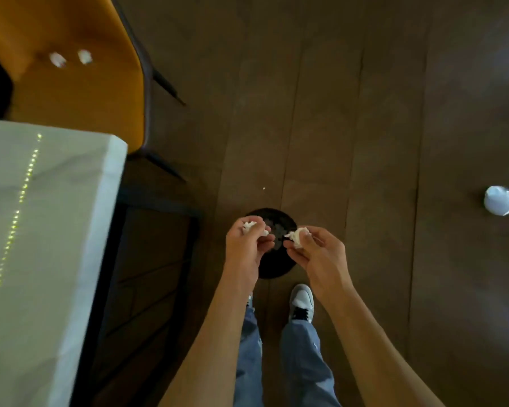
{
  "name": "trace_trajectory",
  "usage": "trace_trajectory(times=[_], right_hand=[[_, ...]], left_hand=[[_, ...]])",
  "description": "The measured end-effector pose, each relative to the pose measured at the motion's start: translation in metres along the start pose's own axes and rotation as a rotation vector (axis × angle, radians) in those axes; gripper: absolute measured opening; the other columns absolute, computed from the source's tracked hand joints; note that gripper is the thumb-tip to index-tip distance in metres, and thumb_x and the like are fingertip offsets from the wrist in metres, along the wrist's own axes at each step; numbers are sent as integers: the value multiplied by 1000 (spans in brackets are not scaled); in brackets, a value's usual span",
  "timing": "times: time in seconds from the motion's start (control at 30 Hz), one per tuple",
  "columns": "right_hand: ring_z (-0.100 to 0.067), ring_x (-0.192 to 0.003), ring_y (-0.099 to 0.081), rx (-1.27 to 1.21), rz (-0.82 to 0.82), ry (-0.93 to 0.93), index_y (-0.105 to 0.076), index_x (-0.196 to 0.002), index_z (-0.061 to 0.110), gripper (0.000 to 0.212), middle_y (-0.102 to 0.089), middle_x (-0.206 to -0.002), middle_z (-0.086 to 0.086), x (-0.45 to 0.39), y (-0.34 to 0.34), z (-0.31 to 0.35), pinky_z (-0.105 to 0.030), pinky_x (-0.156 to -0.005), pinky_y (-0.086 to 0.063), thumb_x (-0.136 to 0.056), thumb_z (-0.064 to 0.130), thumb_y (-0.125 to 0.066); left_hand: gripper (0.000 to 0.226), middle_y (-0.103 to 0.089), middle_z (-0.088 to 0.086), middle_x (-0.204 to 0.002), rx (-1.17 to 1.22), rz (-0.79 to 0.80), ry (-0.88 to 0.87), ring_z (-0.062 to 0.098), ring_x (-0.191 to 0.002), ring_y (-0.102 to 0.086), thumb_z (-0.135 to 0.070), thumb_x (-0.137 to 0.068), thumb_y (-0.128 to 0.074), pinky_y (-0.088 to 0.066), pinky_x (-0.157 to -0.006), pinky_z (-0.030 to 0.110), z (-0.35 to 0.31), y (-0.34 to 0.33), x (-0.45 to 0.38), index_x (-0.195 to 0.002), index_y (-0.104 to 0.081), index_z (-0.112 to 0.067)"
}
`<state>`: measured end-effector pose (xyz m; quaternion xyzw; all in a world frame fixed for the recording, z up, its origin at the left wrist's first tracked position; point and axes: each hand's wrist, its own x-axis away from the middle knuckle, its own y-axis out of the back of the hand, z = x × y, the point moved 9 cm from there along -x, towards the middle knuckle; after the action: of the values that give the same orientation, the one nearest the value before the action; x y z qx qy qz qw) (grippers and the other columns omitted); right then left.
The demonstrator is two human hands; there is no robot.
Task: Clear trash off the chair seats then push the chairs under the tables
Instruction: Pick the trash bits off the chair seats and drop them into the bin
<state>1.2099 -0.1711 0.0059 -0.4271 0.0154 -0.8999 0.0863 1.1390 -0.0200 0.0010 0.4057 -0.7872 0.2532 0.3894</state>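
Note:
My left hand (pixel 247 245) grips a crumpled white paper scrap (pixel 249 227). My right hand (pixel 315 254) pinches another crumpled white paper scrap (pixel 298 235). Both hands hover over a round black bin (pixel 276 221) on the floor just ahead of my feet. At the upper left stands a mustard-yellow chair (pixel 80 92); two small white paper scraps (pixel 58 58) (pixel 85 56) lie on its seat. The chair is partly tucked behind the corner of a white table (pixel 41 230).
A white crumpled cup or paper lump (pixel 500 204) lies on the dark wooden floor at the far right. The table's black frame (pixel 159 204) runs below its edge, left of the bin. My shoe (pixel 301 302) is behind the bin. Open floor stretches ahead.

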Motion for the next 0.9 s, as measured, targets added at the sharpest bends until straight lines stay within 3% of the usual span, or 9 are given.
trace_trajectory(times=[0.13,0.53,0.7,0.9], right_hand=[[-23,-93,-74,25,-36,-46,-66,-106,6,14,-72,-103,-15,-53,9,-56,-32,-81,-61,-99,14,-58],[-24,-88,-75,76,-113,-226,-63,-100,3,10,-68,-105,-21,-160,36,-197,-29,-75,-61,-99,11,-57],[-28,-88,-75,118,-136,-241,-63,-100,4,11,-69,-105,-23,-173,41,-219,-35,-78,-62,-100,13,-56],[-30,-89,-75,147,-174,-269,-60,-96,14,7,-68,-108,-18,-163,53,-208,-41,-83,-61,-100,18,-56]], left_hand=[[18,-64,11,-93,-70,-18,51,17,-75,-63,-8,-95,-59,-55,-67,26,51,13,-60,-113,-61,-4],[20,-62,11,-93,-202,-37,186,17,-74,-63,-4,-93,-59,-55,-67,27,186,75,-179,-113,-58,-7],[22,-63,10,-96,-230,-38,181,17,-75,-64,-7,-93,-61,-57,-68,27,200,85,-193,-114,-58,-9],[50,-60,12,-110,-200,-59,208,23,-85,-65,-12,-93,-64,-59,-78,33,190,80,-185,-137,-42,-16]])
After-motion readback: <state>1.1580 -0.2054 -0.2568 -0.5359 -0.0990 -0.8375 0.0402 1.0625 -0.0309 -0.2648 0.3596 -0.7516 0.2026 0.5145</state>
